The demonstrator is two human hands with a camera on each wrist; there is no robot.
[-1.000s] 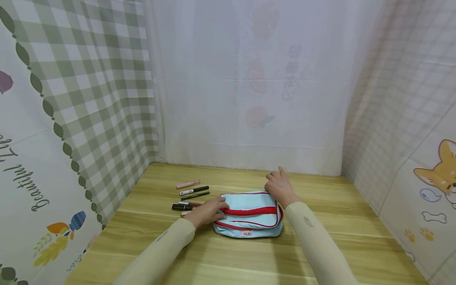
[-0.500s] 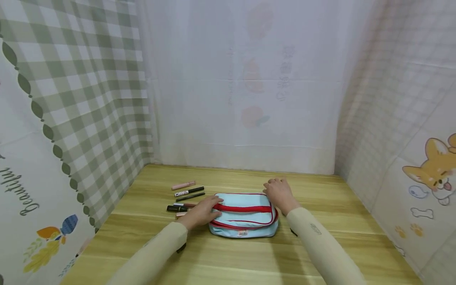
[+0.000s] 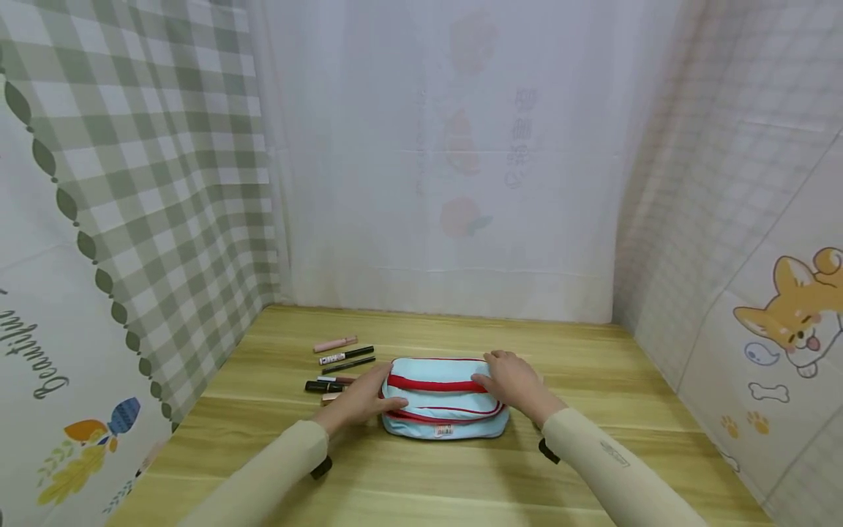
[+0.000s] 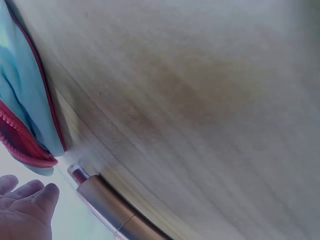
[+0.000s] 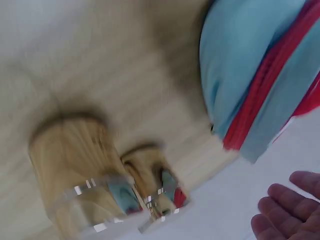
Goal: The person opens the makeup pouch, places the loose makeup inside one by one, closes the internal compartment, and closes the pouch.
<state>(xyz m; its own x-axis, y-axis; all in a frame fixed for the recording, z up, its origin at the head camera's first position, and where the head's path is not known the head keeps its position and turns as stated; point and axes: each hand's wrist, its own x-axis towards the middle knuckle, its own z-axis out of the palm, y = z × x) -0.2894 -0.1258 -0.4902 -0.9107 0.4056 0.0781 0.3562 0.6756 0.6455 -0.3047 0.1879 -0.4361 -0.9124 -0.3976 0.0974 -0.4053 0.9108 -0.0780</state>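
A light-blue zip pouch (image 3: 437, 369) with red piping and a red strap lies on the wooden table in the head view. My left hand (image 3: 361, 395) is at its left end, thumb spread toward the front, fingers loosely extended. At the opposite end is my right hand (image 3: 516, 380), its thumb over the top near the strap. In the left wrist view the red zipper (image 4: 22, 145) stands parted, with the fingertips of the left hand (image 4: 30, 210) close by. The right wrist view shows the right hand's relaxed fingers (image 5: 285, 212) below the pouch end (image 5: 235, 60).
Left of the pouch lie a pink tube (image 3: 336, 343), a black-and-white pen (image 3: 347, 356), a thin black pencil (image 3: 349, 365) and a black tube (image 3: 323, 386). A coppery tube (image 4: 107, 200) is near the left hand. Two shiny, wood-reflecting objects (image 5: 75, 155) appear in the right wrist view.
My right hand has come down and inward from the pouch's far right corner, bringing its thumb over the top. The left hand has slid toward the left end. The head view has turned slightly right.
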